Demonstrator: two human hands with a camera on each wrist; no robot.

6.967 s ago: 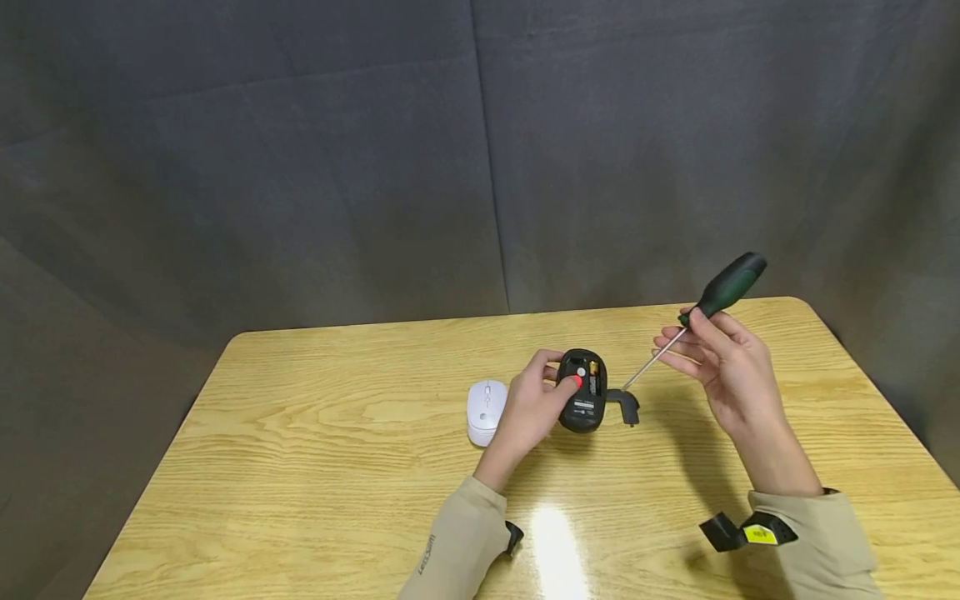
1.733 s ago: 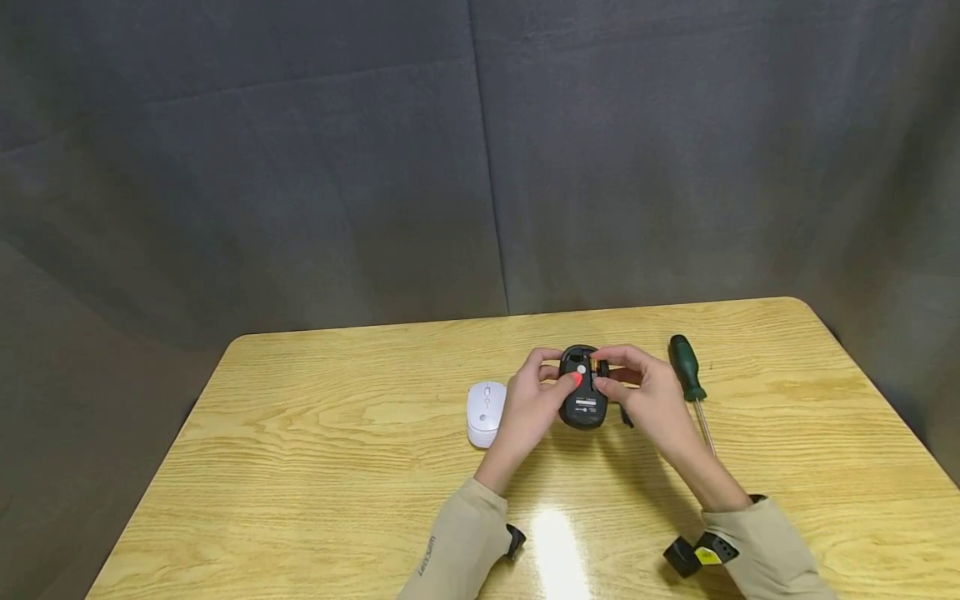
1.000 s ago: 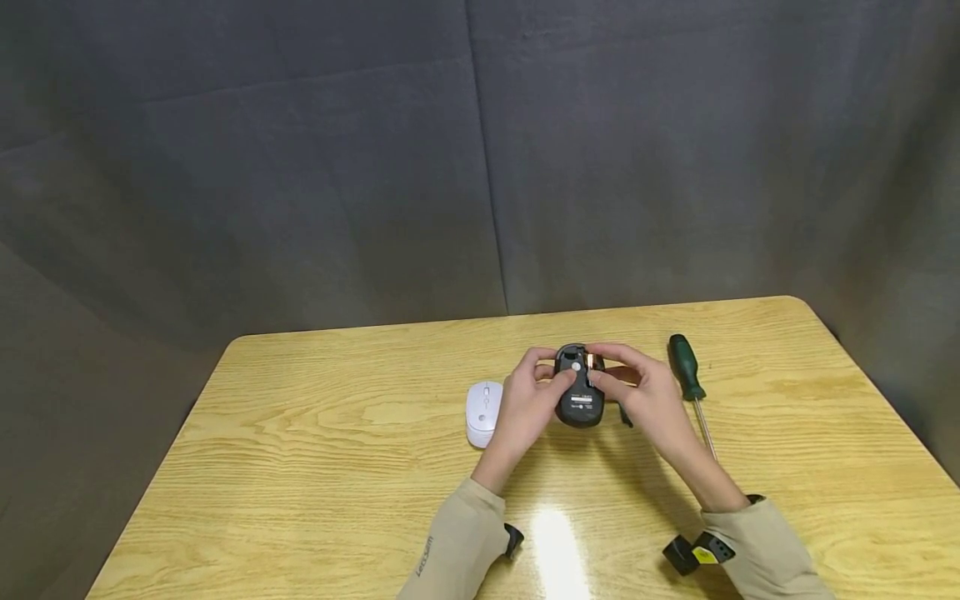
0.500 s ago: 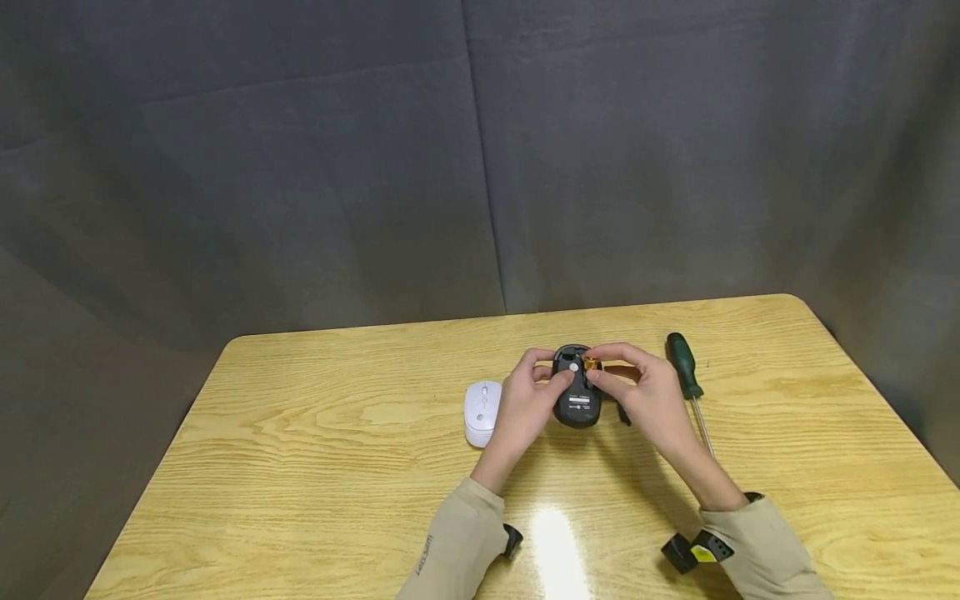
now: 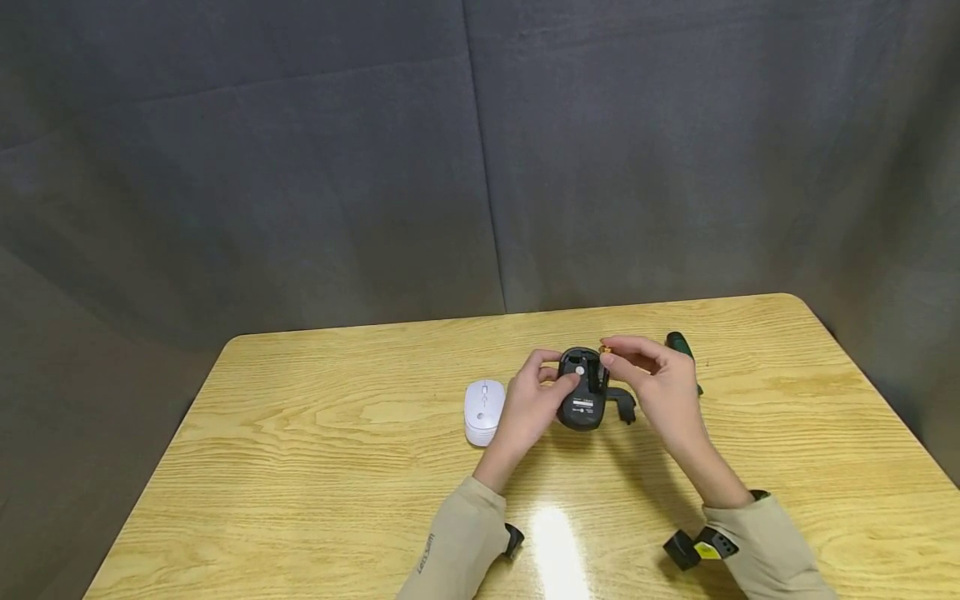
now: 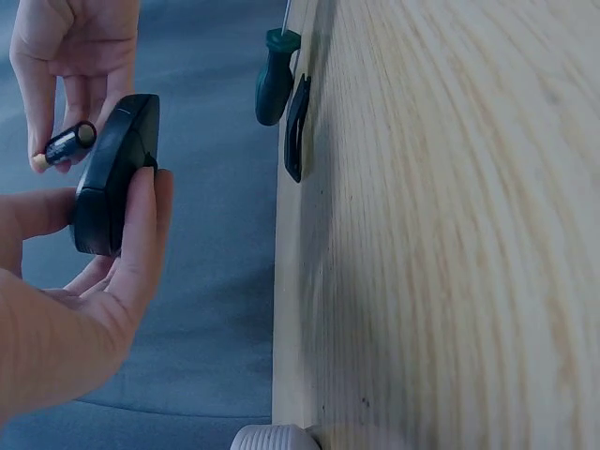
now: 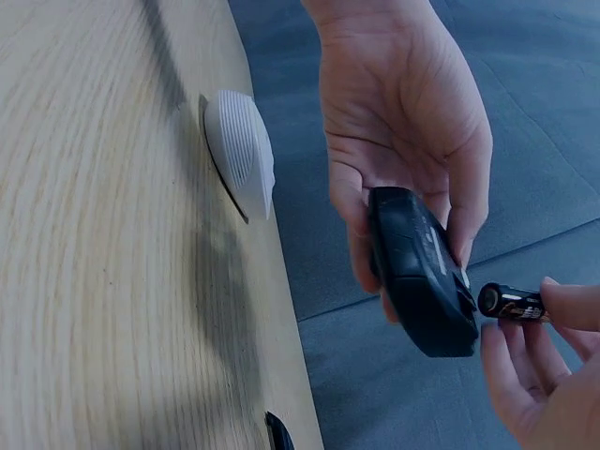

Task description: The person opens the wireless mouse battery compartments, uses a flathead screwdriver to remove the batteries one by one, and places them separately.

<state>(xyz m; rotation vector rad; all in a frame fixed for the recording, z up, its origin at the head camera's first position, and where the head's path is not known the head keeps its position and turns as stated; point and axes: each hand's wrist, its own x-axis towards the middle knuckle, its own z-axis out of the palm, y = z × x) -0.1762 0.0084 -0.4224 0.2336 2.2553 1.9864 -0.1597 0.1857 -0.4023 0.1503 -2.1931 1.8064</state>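
My left hand (image 5: pixel 534 400) grips the upturned black plastic mouse (image 5: pixel 582 390); my right hand (image 5: pixel 657 385) pinches its small, light, slippery cylindrical battery (image 7: pixel 514 302) by the sides.

A small white computer mouse (image 5: pixel 483 411) lies on the light wooden table (image 5: pixel 315 467). A green-handled screwdriver (image 6: pixel 275 77) lies near a loose black plastic cover (image 5: pixel 623 403).

Both hands (image 5: pixel 528 402) raised, fingers curled
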